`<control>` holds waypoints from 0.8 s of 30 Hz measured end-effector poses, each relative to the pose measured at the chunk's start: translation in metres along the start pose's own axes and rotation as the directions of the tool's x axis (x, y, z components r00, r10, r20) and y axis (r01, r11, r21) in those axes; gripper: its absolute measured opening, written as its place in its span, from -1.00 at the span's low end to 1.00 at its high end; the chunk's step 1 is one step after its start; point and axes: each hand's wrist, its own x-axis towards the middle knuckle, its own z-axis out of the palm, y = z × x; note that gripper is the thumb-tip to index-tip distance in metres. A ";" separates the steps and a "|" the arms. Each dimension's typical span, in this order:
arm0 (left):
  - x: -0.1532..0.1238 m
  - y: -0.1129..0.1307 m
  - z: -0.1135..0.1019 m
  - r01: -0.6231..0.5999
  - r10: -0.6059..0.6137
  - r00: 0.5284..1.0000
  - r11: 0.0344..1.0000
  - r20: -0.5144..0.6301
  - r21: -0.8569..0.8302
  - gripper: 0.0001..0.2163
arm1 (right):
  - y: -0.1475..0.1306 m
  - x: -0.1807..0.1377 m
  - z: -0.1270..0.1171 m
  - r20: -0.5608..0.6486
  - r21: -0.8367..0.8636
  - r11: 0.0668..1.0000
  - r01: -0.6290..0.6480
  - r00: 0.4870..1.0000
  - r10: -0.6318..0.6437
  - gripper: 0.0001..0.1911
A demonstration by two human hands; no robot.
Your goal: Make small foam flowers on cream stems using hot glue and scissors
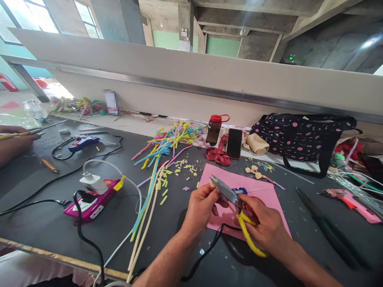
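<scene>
My right hand (267, 226) grips yellow-handled scissors (236, 207), their blades open and pointing up-left. My left hand (201, 208) is closed in a pinch at the blade tips, holding a tiny yellow piece (212, 183) between thumb and fingers. Both hands hover over a pink paper sheet (263, 191) on the dark table (44, 179). A blue glue gun (239, 191) lies partly hidden behind the scissors. Long coloured pipe cleaners (155, 167) lie to the left, with several cut bits (176, 169) scattered beside them.
A magenta power strip (91, 199) with a white charger sits left. A brown bottle (214, 129), phone (233, 143) and dotted bag (302, 137) stand at the back. A pink glue gun (350, 201) lies right. Another person's hand (12, 139) works far left near a blue glue gun (82, 142).
</scene>
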 end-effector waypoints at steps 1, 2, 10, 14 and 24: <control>0.000 0.000 0.000 -0.003 0.003 1.000 1.000 0.003 -0.001 -0.78 | 0.000 0.000 0.000 -0.002 -0.001 1.000 0.002 1.000 -0.002 -0.54; 0.000 0.000 0.000 -0.005 0.005 1.000 1.000 0.005 -0.002 -0.78 | 0.001 0.000 0.000 -0.007 -0.004 1.000 0.006 1.000 -0.006 -0.54; 0.001 -0.002 -0.001 -0.005 0.005 1.000 1.000 0.011 -0.003 -0.76 | 0.005 -0.003 0.002 0.003 -0.013 1.000 0.003 1.000 -0.003 -0.54; 0.001 -0.002 -0.002 -0.006 0.006 1.000 1.000 0.018 -0.002 -0.77 | 0.002 -0.002 0.000 0.003 -0.001 1.000 -0.030 1.000 0.030 -0.55; 0.002 -0.002 -0.002 0.047 -0.046 0.999 0.998 0.029 -0.050 -0.70 | -0.003 -0.001 -0.011 0.125 0.333 0.879 -0.341 0.940 0.317 -0.44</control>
